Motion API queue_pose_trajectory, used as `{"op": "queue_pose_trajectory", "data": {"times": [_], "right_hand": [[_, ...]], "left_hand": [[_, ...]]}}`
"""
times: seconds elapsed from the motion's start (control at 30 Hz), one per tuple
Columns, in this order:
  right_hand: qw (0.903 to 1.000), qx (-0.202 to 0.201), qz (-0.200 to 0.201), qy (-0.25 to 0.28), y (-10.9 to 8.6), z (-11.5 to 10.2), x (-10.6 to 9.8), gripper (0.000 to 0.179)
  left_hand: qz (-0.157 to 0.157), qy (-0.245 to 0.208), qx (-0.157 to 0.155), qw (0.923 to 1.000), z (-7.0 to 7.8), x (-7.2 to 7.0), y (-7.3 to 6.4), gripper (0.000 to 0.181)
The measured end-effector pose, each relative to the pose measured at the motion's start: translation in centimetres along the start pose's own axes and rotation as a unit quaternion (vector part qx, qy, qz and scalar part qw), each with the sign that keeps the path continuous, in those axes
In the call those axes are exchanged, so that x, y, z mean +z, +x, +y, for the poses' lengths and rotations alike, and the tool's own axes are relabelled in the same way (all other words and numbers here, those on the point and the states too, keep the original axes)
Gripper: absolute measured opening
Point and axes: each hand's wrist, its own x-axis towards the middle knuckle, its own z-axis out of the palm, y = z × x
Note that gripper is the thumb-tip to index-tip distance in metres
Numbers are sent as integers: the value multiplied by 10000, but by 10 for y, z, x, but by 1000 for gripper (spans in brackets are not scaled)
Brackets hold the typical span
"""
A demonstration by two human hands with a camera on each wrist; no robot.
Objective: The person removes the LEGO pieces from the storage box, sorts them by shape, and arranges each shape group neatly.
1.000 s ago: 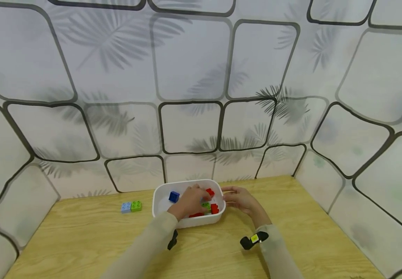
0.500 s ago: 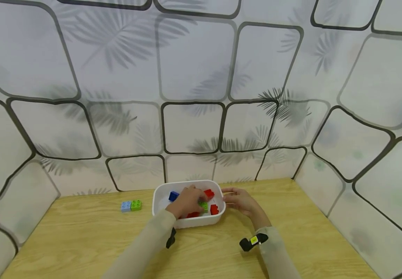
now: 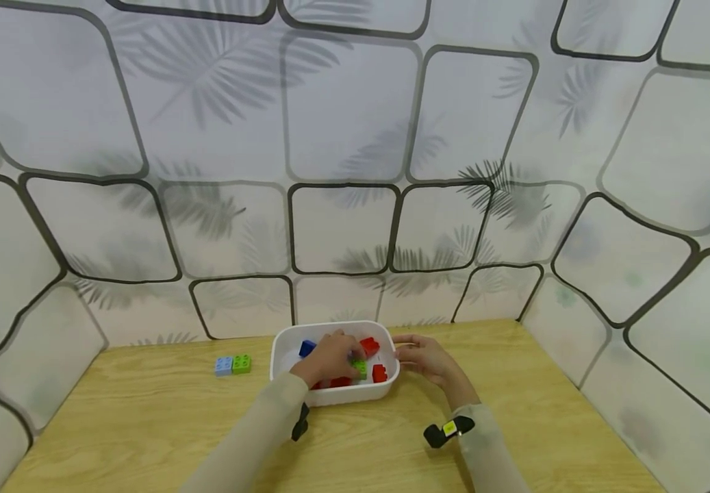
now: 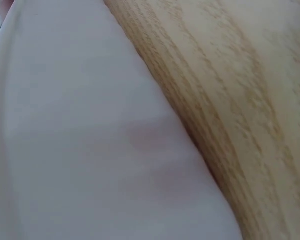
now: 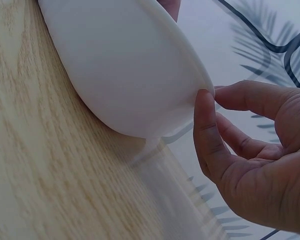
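A white plastic box (image 3: 293, 392) on the table holds several toy building bricks. My left hand (image 3: 330, 357) reaches into it, fingers bent downward beside a light green brick (image 3: 361, 368); whether they grip anything is hidden. Close to the hand lie a dark blue brick (image 3: 307, 348) and several red ones, including one red brick (image 3: 379, 373) at the right end. My right hand (image 3: 431, 361) rests its fingertips against the outside of the box's right end. The right wrist view has the fingers (image 5: 206, 125) touching the rim; the left wrist view catches mainly the box wall (image 4: 90, 120).
Left of the box, a light blue brick (image 3: 223, 365) and a green brick (image 3: 241, 363) stand side by side on the wooden table (image 3: 145, 424). A patterned wall covering (image 3: 342, 226) rises behind the table and along both sides.
My left hand has shifted slightly within the box, its fingers staying by the green brick. The red bricks near it have moved a little. The right hand keeps its place.
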Motion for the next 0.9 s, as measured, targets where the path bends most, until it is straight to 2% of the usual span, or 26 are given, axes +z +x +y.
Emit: {"op": "queue_pose_trajectory", "data": {"times": [0.27, 0.47, 0.67, 0.73, 0.9], "right_hand": [[10000, -30, -5, 39, -2, -3, 0, 48], [10000, -16, -72, 26, -3, -2, 1, 48], [9999, -43, -64, 74, -3, -1, 2, 48], [9999, -90, -84, 72, -3, 0, 3, 49], [9999, -114, -60, 62, -3, 0, 2, 48]], "left_hand": [[174, -10, 96, 9998, 3, -11, -1, 26], [367, -207, 351, 9985, 5, -20, -8, 24], [935, -339, 627, 9931, 6, -32, -22, 25], [1111, -296, 625, 9914, 7, -37, -28, 25], [1524, -80, 841, 9847, 4, -51, -44, 24]]}}
